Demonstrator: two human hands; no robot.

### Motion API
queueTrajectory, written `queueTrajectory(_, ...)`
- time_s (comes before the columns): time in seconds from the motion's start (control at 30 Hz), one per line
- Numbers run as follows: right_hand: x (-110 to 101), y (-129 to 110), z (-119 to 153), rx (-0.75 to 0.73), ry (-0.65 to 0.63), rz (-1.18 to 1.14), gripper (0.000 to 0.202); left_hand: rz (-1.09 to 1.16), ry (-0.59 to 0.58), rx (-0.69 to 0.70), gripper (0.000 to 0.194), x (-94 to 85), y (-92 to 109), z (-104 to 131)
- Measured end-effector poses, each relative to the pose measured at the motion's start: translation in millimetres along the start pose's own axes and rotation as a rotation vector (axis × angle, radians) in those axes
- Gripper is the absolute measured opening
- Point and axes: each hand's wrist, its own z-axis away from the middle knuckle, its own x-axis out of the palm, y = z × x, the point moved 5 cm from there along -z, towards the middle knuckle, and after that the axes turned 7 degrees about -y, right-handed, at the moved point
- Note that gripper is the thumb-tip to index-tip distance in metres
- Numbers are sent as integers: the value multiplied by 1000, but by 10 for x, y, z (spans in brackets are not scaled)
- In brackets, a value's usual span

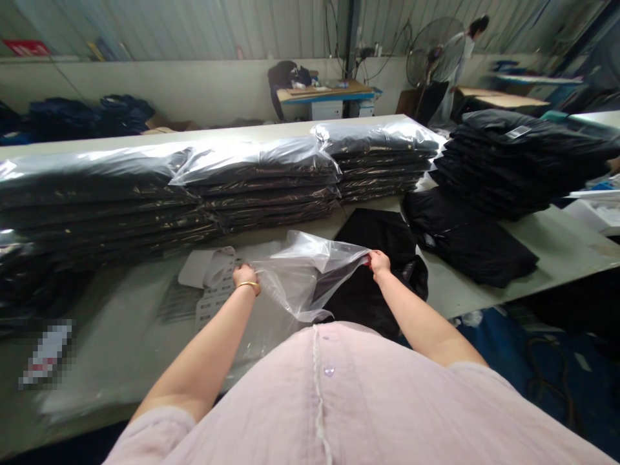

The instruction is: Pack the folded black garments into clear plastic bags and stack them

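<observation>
A clear plastic bag (300, 274) is stretched between my two hands above the table. My left hand (246, 276), with a gold bangle at the wrist, grips the bag's left side. At the right, my right hand (378, 263) pinches the bag's other corner, and a small bit of red shows at the fingers. Under and beside the bag lies a black folded garment (372, 239). Next to my left hand are a white card piece (201, 268) and a sheet with rows of small dark labels (217, 294). More flat clear bags (116, 342) are spread on the left.
Stacks of bagged dark garments (271, 187) line the table's far side. A tall pile of black garments (523, 155) and a folded black garment (469, 239) are at the right. Behind are a large fan (433, 51), a desk (329, 93) and another person (465, 58).
</observation>
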Motion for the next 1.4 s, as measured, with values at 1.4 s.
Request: queueTrajectory(1.4, -41, -1280, 283, -1174, -108, 1268, 32, -477, -255, 207, 43, -41, -5, 542)
